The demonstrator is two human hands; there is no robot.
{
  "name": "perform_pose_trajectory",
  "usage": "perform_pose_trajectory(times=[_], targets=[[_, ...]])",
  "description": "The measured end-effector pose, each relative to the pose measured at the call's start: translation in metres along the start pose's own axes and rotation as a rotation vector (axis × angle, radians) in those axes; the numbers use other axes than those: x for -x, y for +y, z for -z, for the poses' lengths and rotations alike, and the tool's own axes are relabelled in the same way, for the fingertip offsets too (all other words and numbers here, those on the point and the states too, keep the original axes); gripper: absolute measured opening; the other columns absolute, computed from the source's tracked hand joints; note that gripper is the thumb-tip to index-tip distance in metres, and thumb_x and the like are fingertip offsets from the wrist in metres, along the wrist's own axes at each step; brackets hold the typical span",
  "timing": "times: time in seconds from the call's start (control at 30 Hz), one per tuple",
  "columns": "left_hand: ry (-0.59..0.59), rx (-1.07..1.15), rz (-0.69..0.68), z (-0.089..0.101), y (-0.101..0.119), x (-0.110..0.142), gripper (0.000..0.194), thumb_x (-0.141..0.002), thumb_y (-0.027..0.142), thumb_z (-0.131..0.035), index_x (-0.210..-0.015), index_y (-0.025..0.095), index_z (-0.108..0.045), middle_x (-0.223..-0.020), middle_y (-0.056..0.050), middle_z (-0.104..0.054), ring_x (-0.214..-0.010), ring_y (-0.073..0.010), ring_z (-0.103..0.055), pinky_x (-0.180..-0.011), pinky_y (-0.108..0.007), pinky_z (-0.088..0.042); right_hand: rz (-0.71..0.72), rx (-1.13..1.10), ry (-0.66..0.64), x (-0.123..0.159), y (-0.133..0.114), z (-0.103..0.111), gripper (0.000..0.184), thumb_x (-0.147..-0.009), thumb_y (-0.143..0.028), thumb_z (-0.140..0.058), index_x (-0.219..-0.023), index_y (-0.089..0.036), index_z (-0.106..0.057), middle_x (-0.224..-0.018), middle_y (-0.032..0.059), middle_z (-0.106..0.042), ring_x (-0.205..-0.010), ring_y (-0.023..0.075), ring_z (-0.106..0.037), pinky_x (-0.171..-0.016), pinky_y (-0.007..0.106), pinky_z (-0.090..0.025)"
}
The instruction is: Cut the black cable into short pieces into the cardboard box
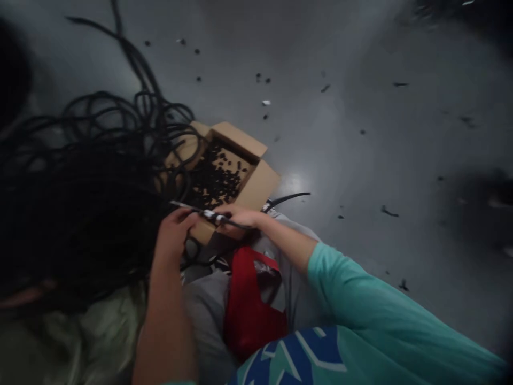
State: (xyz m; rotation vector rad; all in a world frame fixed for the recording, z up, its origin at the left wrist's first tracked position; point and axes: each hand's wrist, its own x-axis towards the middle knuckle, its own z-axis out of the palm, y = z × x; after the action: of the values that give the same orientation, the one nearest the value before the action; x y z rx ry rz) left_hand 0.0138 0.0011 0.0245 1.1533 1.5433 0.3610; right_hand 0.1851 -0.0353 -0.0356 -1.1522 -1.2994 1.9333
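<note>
My left hand (174,227) is closed, thumb and fingers pinched near a thin grey strip (185,206) that points to the upper left. Whether the strip is a tool or part of the cable I cannot tell. My right hand (240,215) is wrapped round a black cable (236,223), beside some small white pieces (209,214) between the two hands. Just beyond both hands, an open cardboard box (260,184) contains many short black pieces (216,179). My hands are over its near edge.
Tangled black cables (100,123) lie in a large heap to the left, some over the box's flap. A red bag (244,310) rests on my lap. Small scraps (266,102) are scattered on the grey floor (312,133). Another person's arm (28,294) shows at lower left.
</note>
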Motion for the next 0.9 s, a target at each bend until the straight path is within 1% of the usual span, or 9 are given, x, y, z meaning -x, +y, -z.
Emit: perform_pose_trajectory(times=[0.07, 0.1, 0.17, 0.27, 0.47, 0.57, 0.7, 0.77, 0.9], targets=[[-0.017, 0.078, 0.003, 0.002, -0.005, 0.001, 0.027, -0.055, 0.032, -0.064, -0.074, 0.014, -0.055, -0.047, 0.006, -0.046, -0.042, -0.0047, -0.037, -0.043, -0.018, -0.027, -0.015, -0.131, -0.111, 0.003, 0.003, 0.000, 0.046, -0.049, -0.008, -0.058, -0.095, -0.016, -0.059, -0.077, -0.0025, -0.057, -0.076, 0.0138, -0.051, -0.071, 0.024, -0.039], [-0.021, 0.098, 0.002, 0.003, -0.006, 0.002, 0.026, -0.055, 0.031, -0.064, -0.073, 0.014, -0.055, -0.047, 0.007, -0.045, -0.041, -0.0043, -0.036, -0.042, -0.018, -0.027, -0.025, -0.189, -0.140, 0.005, 0.003, 0.000, 0.048, -0.050, -0.010, -0.058, -0.097, -0.016, -0.057, -0.077, -0.0025, -0.056, -0.076, 0.0139, -0.051, -0.071, 0.025, -0.040], [0.034, 0.162, -0.008, 0.006, -0.007, 0.003, 0.022, -0.057, 0.030, -0.062, -0.070, 0.015, -0.053, -0.046, 0.008, -0.044, -0.041, -0.0038, -0.036, -0.043, -0.018, -0.027, -0.044, -0.241, -0.126, 0.008, 0.004, 0.001, 0.048, -0.051, -0.013, -0.058, -0.099, -0.017, -0.055, -0.079, -0.0015, -0.056, -0.077, 0.0142, -0.050, -0.071, 0.026, -0.040], [0.095, 0.184, -0.013, 0.007, -0.006, 0.006, 0.019, -0.055, 0.026, -0.063, -0.066, 0.015, -0.051, -0.048, 0.007, -0.046, -0.043, -0.0042, -0.039, -0.045, -0.018, -0.030, -0.085, -0.158, -0.091, 0.012, 0.003, 0.003, 0.049, -0.049, -0.011, -0.057, -0.098, -0.016, -0.055, -0.080, -0.0003, -0.055, -0.075, 0.0144, -0.050, -0.069, 0.026, -0.040], [0.174, 0.152, -0.032, 0.006, -0.006, 0.008, 0.013, -0.057, 0.022, -0.061, -0.063, 0.015, -0.052, -0.052, 0.005, -0.050, -0.052, -0.0066, -0.046, -0.053, -0.020, -0.036, -0.113, 0.007, -0.054, 0.013, 0.003, 0.000, 0.058, -0.049, -0.010, -0.054, -0.107, -0.015, -0.055, -0.078, 0.0004, -0.056, -0.074, 0.0150, -0.050, -0.069, 0.027, -0.040], [0.166, 0.166, -0.041, 0.004, -0.005, 0.008, 0.012, -0.056, 0.020, -0.062, -0.062, 0.015, -0.053, -0.055, 0.004, -0.052, -0.055, -0.0074, -0.048, -0.056, -0.020, -0.038, -0.111, 0.043, -0.032, 0.012, 0.001, -0.003, 0.056, -0.050, -0.011, -0.054, -0.106, -0.015, -0.056, -0.076, 0.0000, -0.056, -0.071, 0.0142, -0.049, -0.068, 0.027, -0.040], [0.148, 0.215, -0.025, 0.001, -0.001, 0.011, 0.012, -0.056, 0.018, -0.062, -0.063, 0.014, -0.054, -0.057, 0.004, -0.054, -0.054, -0.0072, -0.049, -0.056, -0.021, -0.038, -0.093, -0.019, -0.034, 0.012, -0.001, -0.004, 0.050, -0.051, -0.014, -0.055, -0.101, -0.016, -0.058, -0.067, -0.0024, -0.055, -0.064, 0.0124, -0.048, -0.062, 0.025, -0.039], [0.134, 0.222, -0.027, 0.001, 0.000, 0.012, 0.012, -0.056, 0.018, -0.062, -0.063, 0.014, -0.054, -0.058, 0.003, -0.055, -0.054, -0.0069, -0.049, -0.056, -0.021, -0.038, -0.110, -0.086, -0.064, 0.013, -0.001, -0.004, 0.049, -0.051, -0.016, -0.056, -0.101, -0.016, -0.058, -0.062, -0.0038, -0.053, -0.059, 0.0110, -0.047, -0.058, 0.023, -0.037], [0.093, 0.201, -0.059, 0.004, 0.000, 0.012, 0.012, -0.057, 0.019, -0.063, -0.064, 0.014, -0.054, -0.060, 0.003, -0.056, -0.055, -0.0072, -0.050, -0.058, -0.021, -0.039, -0.205, -0.214, -0.156, 0.014, 0.003, -0.002, 0.052, -0.052, -0.020, -0.058, -0.104, -0.015, -0.056, -0.055, -0.0059, -0.048, -0.049, 0.0086, -0.042, -0.049, 0.021, -0.032]])
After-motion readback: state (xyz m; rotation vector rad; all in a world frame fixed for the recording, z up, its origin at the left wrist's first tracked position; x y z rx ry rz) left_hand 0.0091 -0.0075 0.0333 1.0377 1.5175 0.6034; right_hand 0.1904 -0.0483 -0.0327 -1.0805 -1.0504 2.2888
